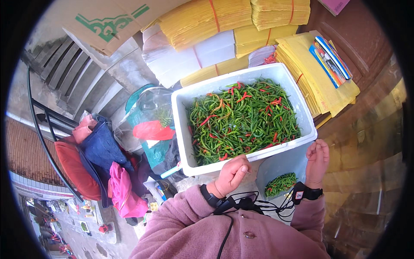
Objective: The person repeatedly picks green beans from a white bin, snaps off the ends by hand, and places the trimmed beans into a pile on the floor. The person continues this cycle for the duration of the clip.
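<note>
A white foam box (pixel 179 132) full of green chili peppers (pixel 242 119), with red ones among them, stands in front of me. My left hand (pixel 232 173) is curled at the near rim of the box, thumb against the bent fingers. Just off the box's near right corner is my right hand (pixel 317 158), its fingertips drawn together. I see nothing held in either hand, though the insides of the fingers are hidden. Between my hands, lower down, a pale container (pixel 288 162) holds a smaller heap of green chili peppers (pixel 280 185).
Tied stacks of yellow paper (pixel 207 22) and white paper (pixel 187 60) sit behind the box. Booklets (pixel 330 61) lie on more yellow paper at right. Plastic bags (pixel 147 123) and piled clothes (pixel 103 142) are at left, near concrete stairs (pixel 74 71). Black cables (pixel 275 205) hang before me.
</note>
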